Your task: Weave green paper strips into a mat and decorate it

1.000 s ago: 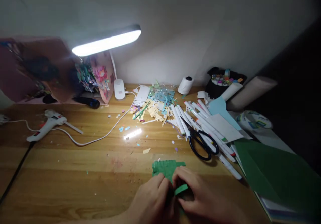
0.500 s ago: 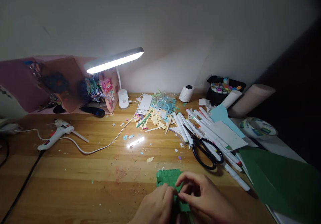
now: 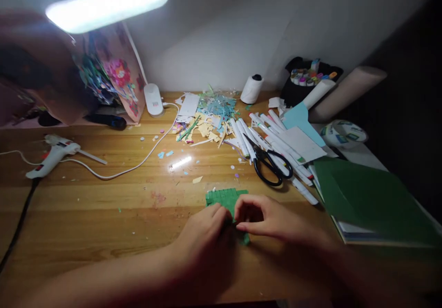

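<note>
A green woven-looking piece of paper strips (image 3: 224,198) lies on the table in front of me, its far edge cut into small tabs. My left hand (image 3: 205,227) rests over its near left part, fingers curled in and closed on the paper; their tips are mostly hidden. From the other side, my right hand (image 3: 265,216) bends its index finger and thumb together at the paper's right part in a pinch. A bit of green paper shows below the right thumb. Both hands work close together, and shadow hides the paper between them.
Black-handled scissors (image 3: 271,163) lie on several white markers (image 3: 300,190). Green paper sheets (image 3: 373,197) sit at right, beside a tape roll (image 3: 345,134). Paper scraps (image 3: 207,124) are heaped at the back. A glue gun (image 3: 55,156) lies left, below a lit lamp (image 3: 113,4).
The view has tilted down and come nearer the lamp, so everything sits higher and my forearms show more. Both hands stay at the green paper, with only a slight shift of the fingers.
</note>
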The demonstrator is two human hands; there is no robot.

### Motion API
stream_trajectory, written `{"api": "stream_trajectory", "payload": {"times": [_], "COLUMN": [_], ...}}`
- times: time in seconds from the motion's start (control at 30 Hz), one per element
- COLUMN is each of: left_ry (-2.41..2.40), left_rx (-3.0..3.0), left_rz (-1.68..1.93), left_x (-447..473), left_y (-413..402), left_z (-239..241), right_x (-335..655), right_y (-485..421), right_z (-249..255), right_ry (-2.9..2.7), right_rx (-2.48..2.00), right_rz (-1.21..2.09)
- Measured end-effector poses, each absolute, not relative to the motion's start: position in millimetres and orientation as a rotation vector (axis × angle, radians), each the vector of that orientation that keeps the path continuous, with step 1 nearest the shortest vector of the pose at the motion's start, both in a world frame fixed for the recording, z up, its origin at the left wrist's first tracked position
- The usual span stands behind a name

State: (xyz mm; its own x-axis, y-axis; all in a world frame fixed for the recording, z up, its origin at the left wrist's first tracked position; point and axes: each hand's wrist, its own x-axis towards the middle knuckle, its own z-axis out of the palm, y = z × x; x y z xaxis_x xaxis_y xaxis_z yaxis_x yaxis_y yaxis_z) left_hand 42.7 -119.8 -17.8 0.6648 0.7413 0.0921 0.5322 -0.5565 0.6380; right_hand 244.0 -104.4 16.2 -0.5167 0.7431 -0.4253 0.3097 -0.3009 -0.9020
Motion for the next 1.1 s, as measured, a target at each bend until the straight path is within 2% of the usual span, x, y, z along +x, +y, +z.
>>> {"api": "stream_trajectory", "payload": {"times": [0.2, 0.37, 0.6, 1.1], "left_ry": [0.937, 0.801, 0.689, 0.898], "left_rx": [2.352, 2.436, 2.356, 2.376], "left_rz": [0.484, 0.454, 0.416, 0.392], "left_x": [41, 39, 37, 47], "left_y": [-116, -114, -112, -121], "left_z": [-13, -16, -2, -8], "right_x": [248, 249, 252, 263], "right_y": [-108, -108, -104, -101], "right_z": [29, 28, 25, 33], "right_ry": [-2.171, -2.306, -2.381, -2.476], "right_rx": [-1.283, -1.199, -1.088, -1.294], "right_rz": [1.48, 1.343, 1.292, 1.255]}}
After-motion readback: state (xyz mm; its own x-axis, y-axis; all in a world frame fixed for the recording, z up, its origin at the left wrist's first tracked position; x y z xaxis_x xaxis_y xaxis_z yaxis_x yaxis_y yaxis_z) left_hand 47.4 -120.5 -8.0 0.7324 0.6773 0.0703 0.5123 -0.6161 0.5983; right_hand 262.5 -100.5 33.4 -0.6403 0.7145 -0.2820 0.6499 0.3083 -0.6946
